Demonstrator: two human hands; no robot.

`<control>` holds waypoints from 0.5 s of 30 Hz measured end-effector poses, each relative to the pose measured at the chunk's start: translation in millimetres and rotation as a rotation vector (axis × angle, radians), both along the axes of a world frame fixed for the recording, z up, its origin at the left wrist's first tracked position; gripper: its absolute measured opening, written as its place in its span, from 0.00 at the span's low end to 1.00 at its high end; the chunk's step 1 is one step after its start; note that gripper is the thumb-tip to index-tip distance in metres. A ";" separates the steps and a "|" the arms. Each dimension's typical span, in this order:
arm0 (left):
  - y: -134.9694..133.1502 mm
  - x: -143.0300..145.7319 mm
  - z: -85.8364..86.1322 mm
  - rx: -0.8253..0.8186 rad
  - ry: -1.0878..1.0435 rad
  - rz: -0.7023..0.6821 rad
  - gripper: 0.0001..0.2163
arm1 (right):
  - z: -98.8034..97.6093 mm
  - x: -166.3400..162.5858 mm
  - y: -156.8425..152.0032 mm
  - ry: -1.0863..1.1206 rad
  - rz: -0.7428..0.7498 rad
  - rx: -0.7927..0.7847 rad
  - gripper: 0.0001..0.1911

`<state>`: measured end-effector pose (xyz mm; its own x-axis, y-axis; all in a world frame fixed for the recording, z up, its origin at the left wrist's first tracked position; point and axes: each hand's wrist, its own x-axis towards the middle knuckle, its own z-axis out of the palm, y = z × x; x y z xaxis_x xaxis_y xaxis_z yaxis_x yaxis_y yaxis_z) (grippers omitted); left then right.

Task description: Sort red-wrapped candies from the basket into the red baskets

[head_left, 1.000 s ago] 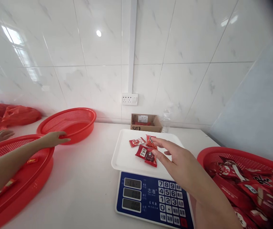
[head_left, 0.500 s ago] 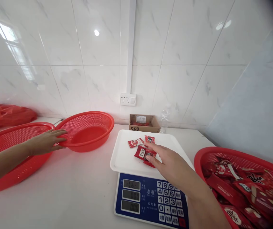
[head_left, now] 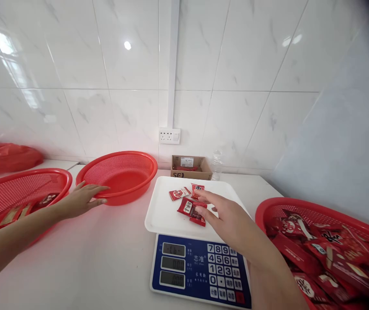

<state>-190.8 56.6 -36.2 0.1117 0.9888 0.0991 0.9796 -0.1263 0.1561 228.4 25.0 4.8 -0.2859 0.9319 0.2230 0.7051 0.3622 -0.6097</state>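
Observation:
My right hand [head_left: 227,215] reaches over the white tray [head_left: 165,215] of the blue scale [head_left: 200,271]. Its fingers are spread, with the tips on or just above several small red snack packets [head_left: 189,206] lying on the tray. My left hand [head_left: 81,199] grips the near rim of an empty red mesh basket [head_left: 119,172], thumb over the edge.
A second red basket [head_left: 13,193] at the left holds a few packets. At the right, another red basket [head_left: 320,245] is full of red packets. A cardboard box [head_left: 187,167] and a clear bottle [head_left: 216,165] stand by the tiled wall. Red plastic bags [head_left: 6,157] lie far left.
My left hand has dragged the empty red basket to the right, towards the scale. My right hand has stayed over the packets, its fingers lowering onto them.

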 end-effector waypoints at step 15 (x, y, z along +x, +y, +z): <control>39.8 222.0 -6.5 0.002 -0.060 -0.515 0.17 | 6.0 7.9 -1.3 0.128 -0.096 0.119 0.19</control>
<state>31.2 96.4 -42.7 0.5779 0.8069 0.1222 0.7796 -0.5901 0.2096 236.3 23.7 10.8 -0.1598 0.9183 0.3623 0.6594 0.3724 -0.6531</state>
